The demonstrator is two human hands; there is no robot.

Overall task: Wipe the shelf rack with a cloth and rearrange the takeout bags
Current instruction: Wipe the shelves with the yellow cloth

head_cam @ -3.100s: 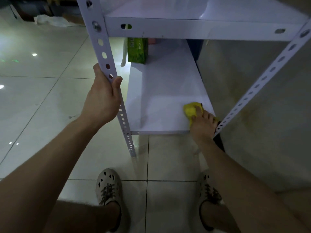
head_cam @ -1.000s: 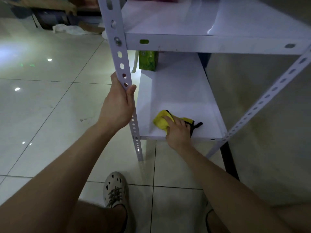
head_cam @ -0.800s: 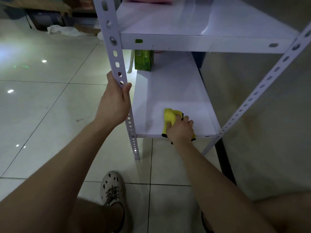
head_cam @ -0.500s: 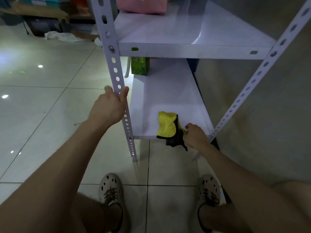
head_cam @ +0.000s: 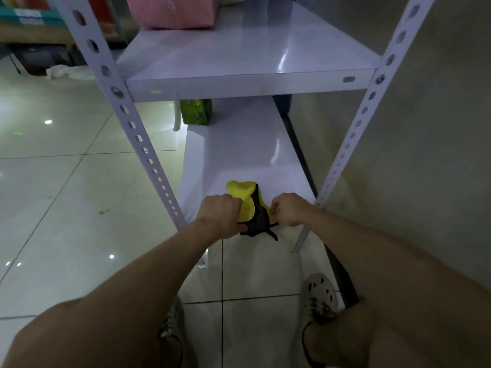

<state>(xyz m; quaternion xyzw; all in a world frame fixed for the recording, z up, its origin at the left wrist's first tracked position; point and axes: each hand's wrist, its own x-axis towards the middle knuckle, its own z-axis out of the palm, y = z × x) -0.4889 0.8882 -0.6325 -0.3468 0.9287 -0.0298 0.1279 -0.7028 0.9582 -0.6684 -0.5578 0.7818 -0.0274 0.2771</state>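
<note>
A yellow cloth with a black edge [head_cam: 245, 199] lies at the front edge of the white rack's bottom shelf [head_cam: 239, 152], partly hanging over it. My left hand [head_cam: 221, 212] grips its left side and my right hand [head_cam: 288, 208] pinches its right side. A green takeout bag [head_cam: 196, 111] stands at the far end of the bottom shelf. A pink bag [head_cam: 171, 10] stands at the back of the shelf above [head_cam: 249, 57].
The rack's perforated white posts rise at the left [head_cam: 132, 126] and the right [head_cam: 353, 131] of my hands. A beige wall [head_cam: 425, 155] runs close along the right. Glossy tiled floor [head_cam: 66, 195] spreads to the left, with boxes and a white bag [head_cam: 62, 71] far back.
My left hand has let go of the left post and come down onto the cloth. My right hand stopped wiping and drew the cloth to the shelf's front edge.
</note>
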